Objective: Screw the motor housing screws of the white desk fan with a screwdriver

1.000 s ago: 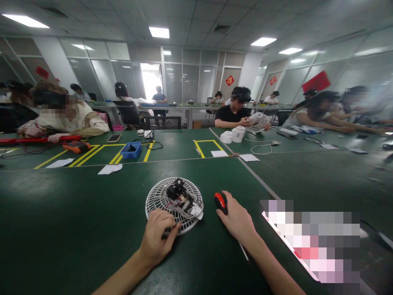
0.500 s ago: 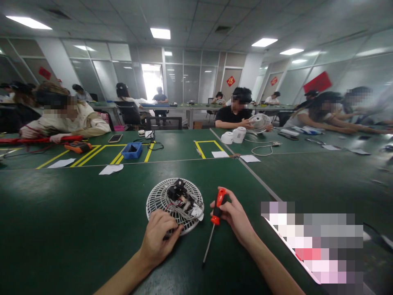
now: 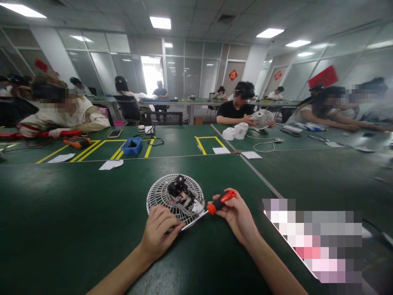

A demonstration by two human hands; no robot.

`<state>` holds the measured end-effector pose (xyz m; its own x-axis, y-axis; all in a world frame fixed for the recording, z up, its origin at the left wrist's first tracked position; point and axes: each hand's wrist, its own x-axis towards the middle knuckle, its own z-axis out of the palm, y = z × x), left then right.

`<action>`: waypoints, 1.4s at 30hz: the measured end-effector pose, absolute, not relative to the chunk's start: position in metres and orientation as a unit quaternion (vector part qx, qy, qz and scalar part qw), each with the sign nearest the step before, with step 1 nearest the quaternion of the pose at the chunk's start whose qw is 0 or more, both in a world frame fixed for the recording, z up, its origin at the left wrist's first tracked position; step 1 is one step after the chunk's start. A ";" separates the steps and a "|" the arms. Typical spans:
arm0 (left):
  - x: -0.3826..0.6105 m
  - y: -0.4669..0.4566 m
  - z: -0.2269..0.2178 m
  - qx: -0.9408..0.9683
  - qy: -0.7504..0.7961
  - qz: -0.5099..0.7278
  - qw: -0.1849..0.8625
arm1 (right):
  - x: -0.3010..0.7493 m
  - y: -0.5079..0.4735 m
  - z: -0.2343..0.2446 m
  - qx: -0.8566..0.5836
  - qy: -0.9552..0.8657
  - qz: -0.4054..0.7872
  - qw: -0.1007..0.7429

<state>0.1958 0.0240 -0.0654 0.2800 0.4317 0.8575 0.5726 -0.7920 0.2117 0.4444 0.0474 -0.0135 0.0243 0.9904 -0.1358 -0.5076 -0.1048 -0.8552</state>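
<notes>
Green tabletop fills most of the view. Co-workers sit along the far side from 10 to 2 o'clock, and one in a black top handles another fan.

In front of us, dead centre, the white fan grille lies flat on the tabletop w/ its inside facing up. The black motor block & wiring sit exposed in the middle, a white connector at approx. 4 o'clock of the grille. No blade or front cover shows on it, so we judge the unit well opened up. The motor & wires are still seated, so that part looks left to do (we can't make out any screws at this size).

Left hand is at the grille's 6 o'clock, fingers curled tight, gripping the near rim & pinning it down.

Right hand is at 4 o'clock, just off the rim, closed round the red-black handle of the screwdriver. The thumb is on top & the fingers are wrapped under. The shaft runs toward 8 o'clock, tip ending by the left fingertips at the rim; we can't tell if the tip touches anything.

Smaller bits further off: blue tray at 11 o'clock, paper slip near it.
</notes>
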 end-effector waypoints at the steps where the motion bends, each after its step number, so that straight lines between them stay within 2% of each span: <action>1: 0.195 0.024 -0.066 -0.797 -0.315 -0.510 0.070 | 0.444 0.047 -0.013 -0.397 -0.299 0.625 0.601; 26: 0.193 0.024 -0.073 -0.766 -0.363 -0.530 0.000 | 0.447 0.047 -0.011 -0.410 -0.250 0.527 0.702; 42: 0.192 0.027 -0.073 -0.759 -0.309 -0.572 0.041 | 0.438 0.042 -0.010 -0.398 -0.271 0.530 0.698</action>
